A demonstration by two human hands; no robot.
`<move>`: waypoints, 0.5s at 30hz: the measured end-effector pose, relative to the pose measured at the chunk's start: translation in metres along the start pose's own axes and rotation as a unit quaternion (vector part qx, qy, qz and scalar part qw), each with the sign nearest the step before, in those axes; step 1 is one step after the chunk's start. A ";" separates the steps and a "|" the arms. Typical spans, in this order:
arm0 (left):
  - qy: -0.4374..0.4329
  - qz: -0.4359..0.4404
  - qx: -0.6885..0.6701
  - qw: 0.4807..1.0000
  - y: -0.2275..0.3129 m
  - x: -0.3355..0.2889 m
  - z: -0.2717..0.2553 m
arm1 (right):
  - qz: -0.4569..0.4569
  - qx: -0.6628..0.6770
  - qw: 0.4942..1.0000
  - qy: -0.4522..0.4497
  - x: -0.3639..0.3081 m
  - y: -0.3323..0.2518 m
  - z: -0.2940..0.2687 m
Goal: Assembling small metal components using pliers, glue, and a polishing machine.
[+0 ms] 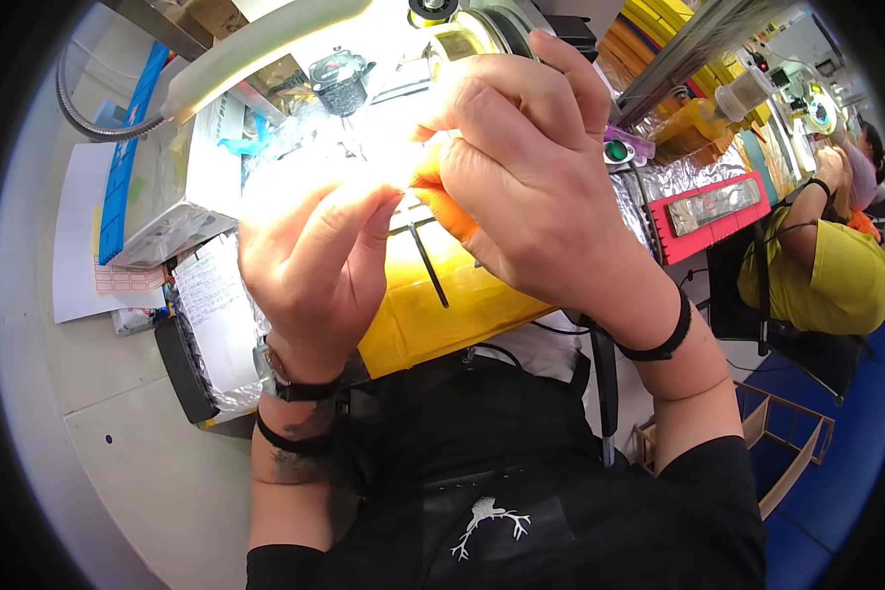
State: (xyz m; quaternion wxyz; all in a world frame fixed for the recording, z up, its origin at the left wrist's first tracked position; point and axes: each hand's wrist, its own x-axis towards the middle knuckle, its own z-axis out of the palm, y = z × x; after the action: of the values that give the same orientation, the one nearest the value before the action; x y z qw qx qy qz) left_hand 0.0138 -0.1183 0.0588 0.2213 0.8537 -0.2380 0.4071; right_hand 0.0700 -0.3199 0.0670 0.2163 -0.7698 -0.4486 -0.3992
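My left hand (pixel 317 261) has its thumb and forefinger pinched together. My right hand (pixel 536 162) is curled, its fingertips almost meeting the left ones, and an orange covering (pixel 448 210) shows on a finger. Strong glare washes out the place between the fingertips, so whatever they hold cannot be made out. Just below them a thin black rod (pixel 428 264) lies on a yellow sheet (pixel 413 332) at the bench's near edge. Beyond the hands, a small black device (pixel 340 81) stands in the bright light.
A bright lamp (pixel 265 61) arches over the bench's left side. Near it are a blue-edged box (pixel 172 221) and a handwritten sheet (pixel 214 305). To the right lie a red tray (pixel 710 218) and an amber bottle (pixel 686 126). A person in a yellow shirt (pixel 826 270) sits farther right.
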 end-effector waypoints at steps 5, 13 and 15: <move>-0.032 -0.125 -0.059 0.990 0.007 -0.003 -0.003 | 0.008 0.022 1.000 -0.008 -0.001 0.000 -0.001; -0.096 -0.176 -0.089 0.976 0.011 -0.001 -0.005 | -0.013 0.015 1.000 0.006 -0.006 0.005 0.002; -0.091 -0.256 -0.143 0.952 0.017 -0.003 -0.003 | -0.008 0.014 1.000 0.002 -0.006 0.005 0.000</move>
State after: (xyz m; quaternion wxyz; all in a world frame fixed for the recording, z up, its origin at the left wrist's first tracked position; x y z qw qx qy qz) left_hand 0.0010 -0.1296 0.0613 0.4152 0.8786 -0.0864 0.2194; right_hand 0.0724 -0.3255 0.0627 0.2248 -0.7623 -0.4602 -0.3956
